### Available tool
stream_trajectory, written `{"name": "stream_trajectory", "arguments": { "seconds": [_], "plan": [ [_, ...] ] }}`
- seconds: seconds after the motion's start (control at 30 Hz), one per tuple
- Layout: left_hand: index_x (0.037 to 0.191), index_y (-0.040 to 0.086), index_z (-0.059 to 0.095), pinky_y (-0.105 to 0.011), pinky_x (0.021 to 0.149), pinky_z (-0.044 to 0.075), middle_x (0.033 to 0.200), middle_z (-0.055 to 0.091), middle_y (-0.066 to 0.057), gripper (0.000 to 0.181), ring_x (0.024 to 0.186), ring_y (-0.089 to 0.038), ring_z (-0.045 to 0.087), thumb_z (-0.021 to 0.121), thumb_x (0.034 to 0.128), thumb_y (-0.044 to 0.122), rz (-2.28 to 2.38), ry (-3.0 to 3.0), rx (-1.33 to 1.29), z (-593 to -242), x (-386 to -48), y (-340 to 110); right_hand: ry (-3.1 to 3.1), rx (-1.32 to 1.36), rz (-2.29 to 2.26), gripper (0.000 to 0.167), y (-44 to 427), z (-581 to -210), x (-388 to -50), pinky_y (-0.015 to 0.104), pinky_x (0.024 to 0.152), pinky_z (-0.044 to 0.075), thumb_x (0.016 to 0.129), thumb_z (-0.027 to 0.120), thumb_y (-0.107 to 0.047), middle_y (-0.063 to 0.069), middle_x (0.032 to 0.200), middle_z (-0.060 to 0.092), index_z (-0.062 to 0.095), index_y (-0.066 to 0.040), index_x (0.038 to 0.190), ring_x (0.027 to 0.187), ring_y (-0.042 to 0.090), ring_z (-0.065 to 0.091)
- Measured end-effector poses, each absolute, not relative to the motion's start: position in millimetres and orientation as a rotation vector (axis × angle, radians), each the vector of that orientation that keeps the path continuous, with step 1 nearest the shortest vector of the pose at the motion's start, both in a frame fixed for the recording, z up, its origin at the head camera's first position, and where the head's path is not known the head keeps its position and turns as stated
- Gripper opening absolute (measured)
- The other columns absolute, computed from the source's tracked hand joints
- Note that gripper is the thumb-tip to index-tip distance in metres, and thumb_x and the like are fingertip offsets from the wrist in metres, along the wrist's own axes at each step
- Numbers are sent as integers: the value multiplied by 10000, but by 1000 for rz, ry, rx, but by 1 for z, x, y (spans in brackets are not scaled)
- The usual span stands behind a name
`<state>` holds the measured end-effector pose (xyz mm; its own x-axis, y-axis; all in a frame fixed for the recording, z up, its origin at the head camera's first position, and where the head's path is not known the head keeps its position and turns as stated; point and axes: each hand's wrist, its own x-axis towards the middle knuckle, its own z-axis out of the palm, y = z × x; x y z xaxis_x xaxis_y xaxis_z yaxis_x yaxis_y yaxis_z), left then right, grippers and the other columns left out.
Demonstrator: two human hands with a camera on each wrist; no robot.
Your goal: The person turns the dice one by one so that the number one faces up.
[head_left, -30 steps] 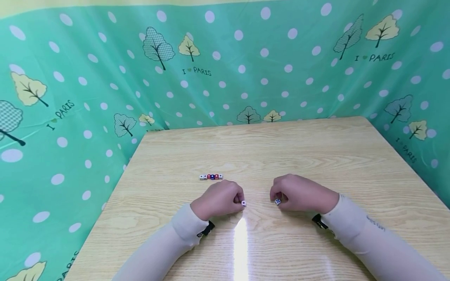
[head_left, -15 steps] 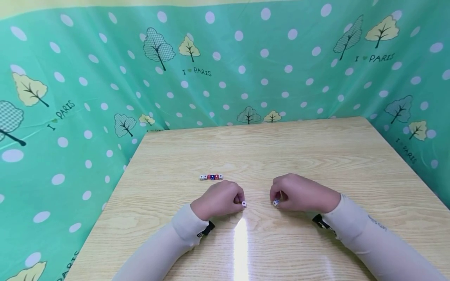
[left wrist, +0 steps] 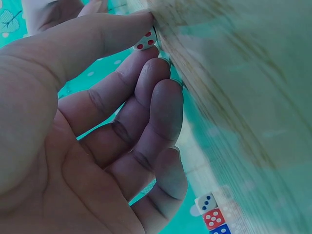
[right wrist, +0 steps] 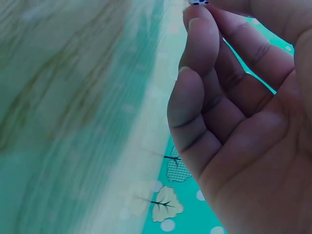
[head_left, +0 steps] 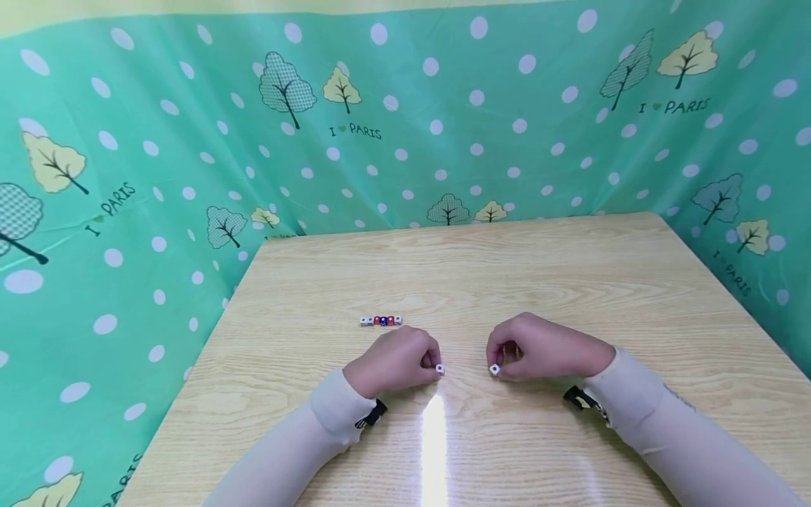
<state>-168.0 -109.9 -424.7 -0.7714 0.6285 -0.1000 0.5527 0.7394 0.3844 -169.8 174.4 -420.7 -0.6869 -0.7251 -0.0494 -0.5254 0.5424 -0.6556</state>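
Observation:
Between thumb and index finger, my left hand (head_left: 395, 358) pinches a white die (head_left: 440, 369) at the tabletop. Red pips show on that die (left wrist: 145, 42) in the left wrist view. To the right, across a short gap, my right hand (head_left: 545, 346) pinches another white die (head_left: 495, 369) low over the table. Only a sliver of this die (right wrist: 198, 2), with dark blue pips, shows at the top of the right wrist view. Beyond the left hand lies a straight row of dice (head_left: 383, 320), white, red and blue, side by side.
The wooden table (head_left: 570, 267) carries a bright light reflection in front of the hands. A green dotted curtain (head_left: 405, 113) with printed trees hangs along its back, left and right sides.
The die in my right fingers has turned, showing a different face on top, and has shifted slightly left and nearer. My left hand and the row of dice stay put.

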Motion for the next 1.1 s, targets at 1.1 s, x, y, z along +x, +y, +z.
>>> {"name": "stream_trajectory", "arguments": {
  "seconds": [1.1],
  "plan": [
    [796, 275, 715, -220, 550, 416, 688, 583, 142, 107, 639, -20, 508, 774, 833, 194, 478, 2706, 988, -421, -167, -110, 2469, -928, -814, 165, 177, -429, -173, 215, 603, 474, 819, 801, -82, -118, 732, 623, 705, -215, 832, 665, 43, 547]
  ]
}}
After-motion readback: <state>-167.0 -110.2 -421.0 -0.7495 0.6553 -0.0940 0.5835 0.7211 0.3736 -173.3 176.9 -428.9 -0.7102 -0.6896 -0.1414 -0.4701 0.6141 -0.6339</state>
